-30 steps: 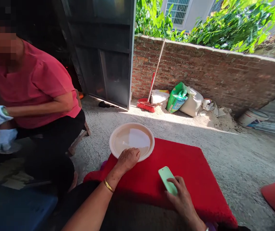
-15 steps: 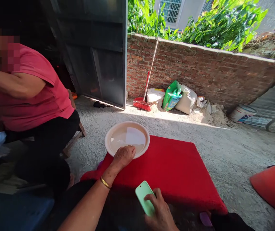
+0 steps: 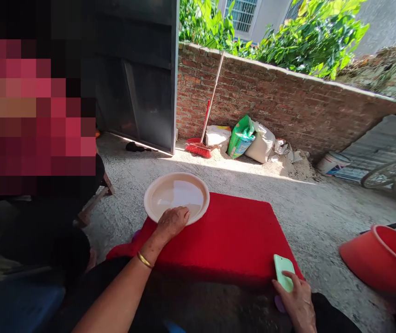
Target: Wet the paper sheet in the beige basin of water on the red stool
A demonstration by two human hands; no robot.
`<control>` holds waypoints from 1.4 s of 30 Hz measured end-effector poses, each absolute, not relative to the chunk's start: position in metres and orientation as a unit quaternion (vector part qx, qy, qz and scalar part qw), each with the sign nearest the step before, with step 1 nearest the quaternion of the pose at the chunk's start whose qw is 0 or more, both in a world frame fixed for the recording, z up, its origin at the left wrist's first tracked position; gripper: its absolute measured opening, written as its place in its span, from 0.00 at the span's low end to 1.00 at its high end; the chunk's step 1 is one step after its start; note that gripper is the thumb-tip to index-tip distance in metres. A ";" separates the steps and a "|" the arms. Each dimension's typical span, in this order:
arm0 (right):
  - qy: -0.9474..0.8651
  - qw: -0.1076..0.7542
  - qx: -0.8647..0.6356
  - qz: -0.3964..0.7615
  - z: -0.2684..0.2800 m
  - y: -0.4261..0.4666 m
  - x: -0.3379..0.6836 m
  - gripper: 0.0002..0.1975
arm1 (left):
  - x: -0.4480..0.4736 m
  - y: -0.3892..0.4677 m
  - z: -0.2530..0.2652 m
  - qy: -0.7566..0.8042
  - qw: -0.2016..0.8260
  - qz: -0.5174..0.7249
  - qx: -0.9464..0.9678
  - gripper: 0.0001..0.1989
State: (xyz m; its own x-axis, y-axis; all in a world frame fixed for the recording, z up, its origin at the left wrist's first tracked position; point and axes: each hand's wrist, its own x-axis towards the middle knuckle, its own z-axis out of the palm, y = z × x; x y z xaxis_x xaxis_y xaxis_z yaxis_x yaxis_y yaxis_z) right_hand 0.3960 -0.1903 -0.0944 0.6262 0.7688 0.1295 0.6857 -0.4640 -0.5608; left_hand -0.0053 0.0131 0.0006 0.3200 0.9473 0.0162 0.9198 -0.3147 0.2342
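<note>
My left hand (image 3: 173, 222) is closed over the near rim of a pale pinkish basin (image 3: 148, 210) holding shallow water; the fingertips are hidden on the inner side. A gold bangle circles that wrist. The basin rests at the far left corner of a bright red cloth-like surface (image 3: 232, 236). At its near right corner, my right hand (image 3: 297, 298) grips a flat, pale green rounded piece (image 3: 283, 267) with a small hole at its far end. Its underside is hidden. A purple bit (image 3: 280, 304) shows beside that hand.
A pixelated person in a red top (image 3: 55, 120) sits at the left. An orange-red tub (image 3: 361, 259) lies tilted at the right. Beyond are a dark metal door (image 3: 142, 88), a broom (image 3: 201, 149), several sacks (image 3: 261, 143) and a brick wall (image 3: 288, 97).
My right hand has carried the pale green piece rightward, from the near middle to the red surface's near right corner. My left hand stays at the basin rim. The view has shifted slightly right.
</note>
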 end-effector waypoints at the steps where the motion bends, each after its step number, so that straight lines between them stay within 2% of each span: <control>1: -0.456 0.301 -0.833 0.087 -0.098 -0.194 0.373 0.21 | -0.005 0.013 0.001 0.578 0.090 0.074 0.808 0.16; 3: -0.545 0.305 -0.765 0.160 -0.102 -0.199 0.320 0.17 | -0.006 0.013 0.000 0.580 0.086 0.073 0.807 0.15; 5: -0.630 0.281 -0.675 0.260 -0.099 -0.199 0.279 0.19 | -0.007 0.014 -0.002 0.582 0.081 0.074 0.806 0.15; 7: -0.661 0.274 -0.632 0.299 -0.092 -0.191 0.267 0.21 | -0.007 0.014 -0.004 0.582 0.078 0.075 0.806 0.15; 10: -0.599 0.320 -0.698 0.226 -0.081 -0.169 0.310 0.18 | -0.007 0.014 -0.005 0.577 0.083 0.079 0.809 0.15; 12: -0.515 0.317 -0.783 0.145 -0.077 -0.149 0.358 0.21 | -0.006 0.014 -0.005 0.574 0.085 0.084 0.810 0.15; 16: -0.365 0.210 -0.903 0.086 -0.073 -0.110 0.408 0.28 | -0.004 0.014 -0.007 0.570 0.087 0.086 0.813 0.15; 19: -0.391 0.171 -0.898 0.111 -0.075 -0.095 0.366 0.28 | -0.004 0.016 -0.010 0.567 0.090 0.093 0.814 0.15; 23: -0.620 0.178 -0.748 0.153 -0.081 -0.102 0.248 0.20 | -0.002 0.014 -0.009 0.568 0.072 0.098 0.814 0.14; 27: -0.763 0.141 -0.566 0.279 -0.079 -0.119 0.170 0.26 | 0.002 -0.002 0.007 0.548 0.029 0.167 0.819 0.13; 30: -0.762 0.172 -0.515 0.352 -0.067 -0.118 0.176 0.25 | 0.011 -0.021 0.017 0.435 0.117 0.223 0.864 0.12; 32: -0.738 0.240 -0.512 0.369 -0.055 -0.113 0.201 0.19 | 0.020 -0.033 0.015 0.323 0.223 0.219 0.894 0.17; 34: -0.706 0.292 -0.527 0.372 -0.044 -0.112 0.230 0.12 | 0.032 -0.044 0.006 0.244 0.289 0.185 0.907 0.26; 38: -0.671 0.305 -0.563 0.373 -0.034 -0.125 0.265 0.21 | 0.061 -0.062 -0.025 0.219 0.304 0.111 0.921 0.43; 42: -0.651 0.307 -0.565 0.403 -0.027 -0.143 0.275 0.21 | 0.085 -0.074 -0.044 0.231 0.315 0.064 0.918 0.47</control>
